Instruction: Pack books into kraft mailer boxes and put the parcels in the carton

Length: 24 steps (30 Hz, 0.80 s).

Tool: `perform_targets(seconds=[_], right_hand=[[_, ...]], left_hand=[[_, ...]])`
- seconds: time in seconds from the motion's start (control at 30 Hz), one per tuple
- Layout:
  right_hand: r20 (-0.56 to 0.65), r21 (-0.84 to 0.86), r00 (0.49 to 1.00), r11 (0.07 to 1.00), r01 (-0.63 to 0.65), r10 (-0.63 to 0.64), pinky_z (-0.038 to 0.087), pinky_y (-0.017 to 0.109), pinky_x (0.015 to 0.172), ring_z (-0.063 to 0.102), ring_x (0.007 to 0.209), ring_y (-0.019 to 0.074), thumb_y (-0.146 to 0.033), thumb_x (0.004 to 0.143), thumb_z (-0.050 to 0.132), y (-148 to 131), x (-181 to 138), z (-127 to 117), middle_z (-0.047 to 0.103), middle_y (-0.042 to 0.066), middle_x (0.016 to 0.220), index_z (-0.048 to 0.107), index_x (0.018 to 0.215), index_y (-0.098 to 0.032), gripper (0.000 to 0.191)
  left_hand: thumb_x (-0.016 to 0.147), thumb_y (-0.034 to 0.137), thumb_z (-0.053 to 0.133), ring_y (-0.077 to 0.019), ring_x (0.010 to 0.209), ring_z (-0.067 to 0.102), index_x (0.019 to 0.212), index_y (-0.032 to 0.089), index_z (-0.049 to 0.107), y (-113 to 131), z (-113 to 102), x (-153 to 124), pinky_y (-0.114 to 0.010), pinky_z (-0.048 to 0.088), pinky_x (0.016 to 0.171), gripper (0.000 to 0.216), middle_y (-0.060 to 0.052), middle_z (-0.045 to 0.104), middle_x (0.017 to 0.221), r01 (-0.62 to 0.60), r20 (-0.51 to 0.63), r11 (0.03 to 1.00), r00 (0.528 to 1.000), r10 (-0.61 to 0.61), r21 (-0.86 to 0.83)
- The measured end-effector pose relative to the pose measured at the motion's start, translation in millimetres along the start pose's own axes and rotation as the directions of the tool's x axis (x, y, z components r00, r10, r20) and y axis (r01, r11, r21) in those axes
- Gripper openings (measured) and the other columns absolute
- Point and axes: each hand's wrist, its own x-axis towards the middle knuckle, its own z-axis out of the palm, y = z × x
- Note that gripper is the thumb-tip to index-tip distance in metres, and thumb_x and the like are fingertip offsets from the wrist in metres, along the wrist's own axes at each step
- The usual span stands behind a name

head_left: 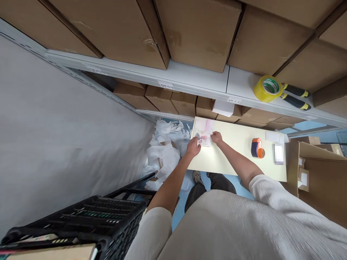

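Note:
A flat, pale pink-and-white printed book (205, 126) lies at the left end of the cream tabletop (230, 144). My left hand (193, 146) grips its near left corner, with fingers over the cover. At the right edge, my right hand (216, 137) is closed, fingertips pinching the side of the book. Farther right on the table are an orange-and-purple tape dispenser (257, 148) and a small white label stack (278, 153), blurred in the picture.
Crumpled white paper (164, 155) is heaped left of the table. A black plastic crate (108, 216) stands at lower left. Cardboard boxes (200, 32) fill the shelf above, with yellow tape (267, 89) and black-and-yellow handles (295, 101) on its edge. An open carton (320, 173) stands right.

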Motion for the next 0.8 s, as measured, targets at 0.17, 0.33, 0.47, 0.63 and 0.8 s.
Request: perform_targets(seconds=[0.17, 0.33, 0.47, 0.63, 0.8], right_hand=[[0.005, -0.070, 0.999, 0.997, 0.037, -0.037, 0.054, 0.027, 0.077, 0.068, 0.085, 0.0194, -0.022, 0.079, 0.062, 6.2, -1.4, -5.2, 0.071, 0.001, 0.086, 0.072, 0.095, -0.023, 0.018], [-0.064, -0.056, 0.987, 0.988, 0.145, -0.148, 0.059, 0.033, 0.092, 0.071, 0.093, 0.0207, -0.022, 0.083, 0.063, 23.4, -15.6, -8.1, 0.073, 0.006, 0.113, 0.068, 0.128, -0.021, 0.045], [-0.056, -0.095, 0.975, 0.973, 0.209, -0.215, 0.060, 0.036, 0.099, 0.071, 0.099, 0.0213, -0.020, 0.090, 0.056, 34.6, -40.0, -6.1, 0.068, 0.012, 0.131, 0.067, 0.133, -0.019, 0.044], [0.061, -0.273, 0.938, 0.898, 0.344, -0.341, 0.053, 0.038, 0.112, 0.067, 0.118, 0.0235, -0.018, 0.098, 0.049, 44.5, -81.1, -0.2, 0.062, 0.015, 0.140, 0.071, 0.129, -0.016, 0.039], [0.155, -0.472, 0.942, 0.816, 0.334, -0.297, 0.048, 0.046, 0.116, 0.058, 0.136, 0.0327, -0.020, 0.099, 0.053, 52.2, -112.4, 10.6, 0.059, 0.017, 0.151, 0.066, 0.145, -0.018, 0.048]], left_hand=[[0.093, 0.015, 0.061, -0.0304, 0.159, 0.045, 0.153, 0.020, 0.059, -7.9, -0.1, 0.9, -0.045, 0.038, 0.133, 0.060, -0.014, 0.053, 0.167, -0.027, 0.063, 0.997, 0.998, 0.023, 0.066], [0.094, 0.017, 0.062, -0.0300, 0.161, 0.043, 0.156, 0.019, 0.057, -10.3, -1.1, -2.8, -0.044, 0.038, 0.132, 0.062, -0.014, 0.049, 0.171, -0.043, 0.096, 0.994, 0.995, 0.033, 0.096], [0.096, 0.016, 0.056, -0.0286, 0.158, 0.046, 0.152, 0.017, 0.060, -5.4, -3.2, -16.1, -0.043, 0.039, 0.131, 0.055, -0.014, 0.054, 0.167, -0.124, 0.083, 0.985, 0.990, 0.114, 0.124], [0.097, 0.015, 0.051, -0.0285, 0.133, 0.066, 0.133, 0.020, 0.071, -2.4, -6.0, -39.3, -0.044, 0.050, 0.119, 0.041, -0.013, 0.073, 0.139, -0.158, 0.101, 0.965, 0.985, 0.139, 0.210], [0.097, 0.014, 0.051, -0.0280, 0.141, 0.062, 0.137, 0.021, 0.071, -12.4, 0.7, -53.3, -0.043, 0.048, 0.122, 0.045, -0.011, 0.068, 0.151, -0.193, 0.181, 0.940, 0.973, 0.145, 0.283]])
